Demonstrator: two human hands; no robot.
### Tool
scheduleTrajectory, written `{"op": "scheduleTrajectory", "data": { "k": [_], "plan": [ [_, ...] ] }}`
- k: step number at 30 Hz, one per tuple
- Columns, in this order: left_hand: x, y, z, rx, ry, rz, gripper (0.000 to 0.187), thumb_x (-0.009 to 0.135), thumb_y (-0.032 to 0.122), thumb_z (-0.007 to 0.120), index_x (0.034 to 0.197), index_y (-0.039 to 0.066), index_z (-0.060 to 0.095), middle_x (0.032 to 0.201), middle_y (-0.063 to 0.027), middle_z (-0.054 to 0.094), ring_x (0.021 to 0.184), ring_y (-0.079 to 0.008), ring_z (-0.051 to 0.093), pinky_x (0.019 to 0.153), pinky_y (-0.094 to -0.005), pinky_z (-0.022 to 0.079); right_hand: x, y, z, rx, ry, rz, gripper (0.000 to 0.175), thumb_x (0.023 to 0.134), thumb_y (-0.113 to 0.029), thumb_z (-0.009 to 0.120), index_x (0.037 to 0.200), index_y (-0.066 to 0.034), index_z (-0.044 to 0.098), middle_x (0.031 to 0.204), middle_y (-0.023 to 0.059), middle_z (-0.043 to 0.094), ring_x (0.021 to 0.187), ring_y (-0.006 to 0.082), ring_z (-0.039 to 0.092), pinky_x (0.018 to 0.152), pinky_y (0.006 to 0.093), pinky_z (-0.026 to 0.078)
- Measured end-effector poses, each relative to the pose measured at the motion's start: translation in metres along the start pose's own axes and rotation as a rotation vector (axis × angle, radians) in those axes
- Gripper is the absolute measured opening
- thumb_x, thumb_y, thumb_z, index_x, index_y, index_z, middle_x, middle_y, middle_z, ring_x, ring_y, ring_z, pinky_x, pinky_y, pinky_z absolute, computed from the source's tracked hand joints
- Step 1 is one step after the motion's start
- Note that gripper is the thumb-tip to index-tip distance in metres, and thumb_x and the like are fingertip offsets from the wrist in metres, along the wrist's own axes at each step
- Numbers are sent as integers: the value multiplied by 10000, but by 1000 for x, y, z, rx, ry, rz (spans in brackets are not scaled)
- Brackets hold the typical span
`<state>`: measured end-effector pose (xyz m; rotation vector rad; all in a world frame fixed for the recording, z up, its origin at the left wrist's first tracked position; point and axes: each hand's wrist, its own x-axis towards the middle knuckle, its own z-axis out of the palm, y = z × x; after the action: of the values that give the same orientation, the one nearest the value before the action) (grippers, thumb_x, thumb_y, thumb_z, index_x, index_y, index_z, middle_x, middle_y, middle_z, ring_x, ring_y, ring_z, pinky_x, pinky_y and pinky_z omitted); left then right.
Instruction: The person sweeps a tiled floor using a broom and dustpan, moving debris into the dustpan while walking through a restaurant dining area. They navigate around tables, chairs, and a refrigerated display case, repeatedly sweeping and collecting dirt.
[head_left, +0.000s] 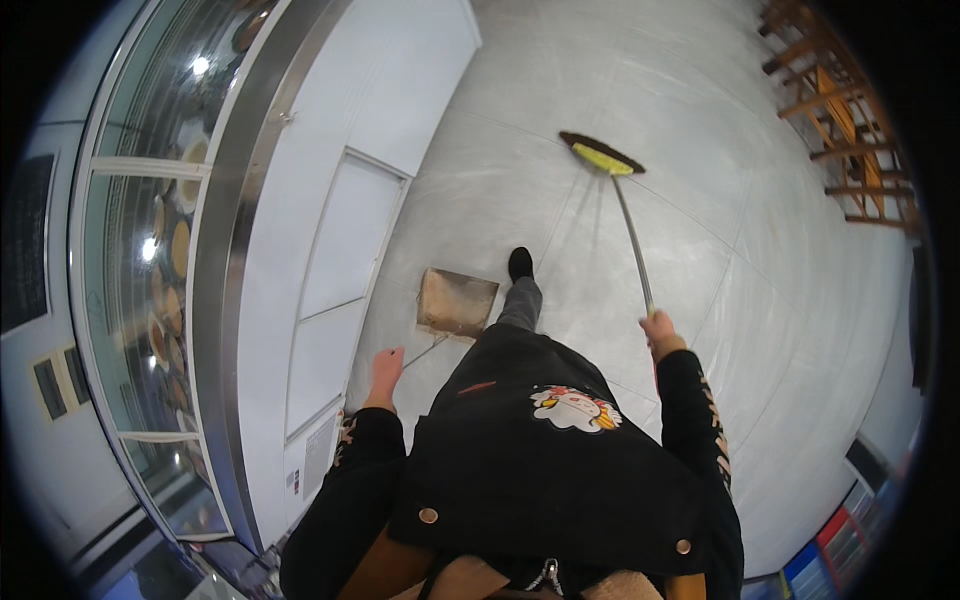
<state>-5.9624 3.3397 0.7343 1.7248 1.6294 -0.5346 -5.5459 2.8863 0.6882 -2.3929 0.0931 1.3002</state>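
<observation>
My right hand (660, 333) grips the metal handle (634, 244) of a broom. The broom head (602, 155), yellow-green with dark bristles, rests on the grey floor ahead of me. My left hand (388, 373) is closed around the thin handle (424, 352) of a long-handled dustpan. On the floor to the left of my black shoe (520, 263) is the dustpan's brownish, worn pan (457, 301). Broom head and pan are well apart. A black apron (555, 465) with a cartoon print hides the floor directly beneath me.
Along my left runs a white display counter (330, 232) with a glass front (161, 315) and several dishes behind it. Wooden stools or chairs (847, 112) are stacked at the upper right. Red and blue crates (832, 544) stand at the lower right.
</observation>
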Motion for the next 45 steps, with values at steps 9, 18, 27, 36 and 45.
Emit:
{"op": "scheduleTrajectory", "data": {
  "k": [9,18,27,36,45],
  "plan": [
    [40,22,5,0,-62,-12,424,779,373,530,743,-42,610,706,-235,596,682,-377,590,653,-443,445,-91,-259,-79,792,-643,268,216,760,-76,495,966,-51,432,551,-2,414,365,97,386,333,210,319],
    [57,69,-5,-54,-75,-110,435,770,381,534,709,-43,606,616,-211,583,613,-331,601,610,-434,451,38,-286,-54,1273,-1259,674,217,826,-85,458,1026,-1,454,635,4,452,421,60,384,357,191,281],
    [72,164,-12,26,90,-151,410,764,376,525,738,-24,611,719,-248,583,704,-415,561,635,-459,435,169,-247,-232,1473,-1046,494,316,855,-121,417,1115,59,417,669,17,464,441,70,433,354,192,264],
    [102,261,-4,-8,156,-142,400,754,365,533,734,-28,604,739,-246,579,695,-426,545,622,-466,413,117,-310,-280,1001,-707,171,268,833,-103,428,1074,13,447,606,0,458,373,73,394,330,204,321],
    [141,375,-3,63,175,108,372,760,334,555,680,-28,582,584,-147,562,495,-254,561,505,-362,439,113,-254,-321,1365,-1024,561,265,820,-92,460,1077,-26,444,610,7,462,376,78,399,333,199,313]
  ]
}}
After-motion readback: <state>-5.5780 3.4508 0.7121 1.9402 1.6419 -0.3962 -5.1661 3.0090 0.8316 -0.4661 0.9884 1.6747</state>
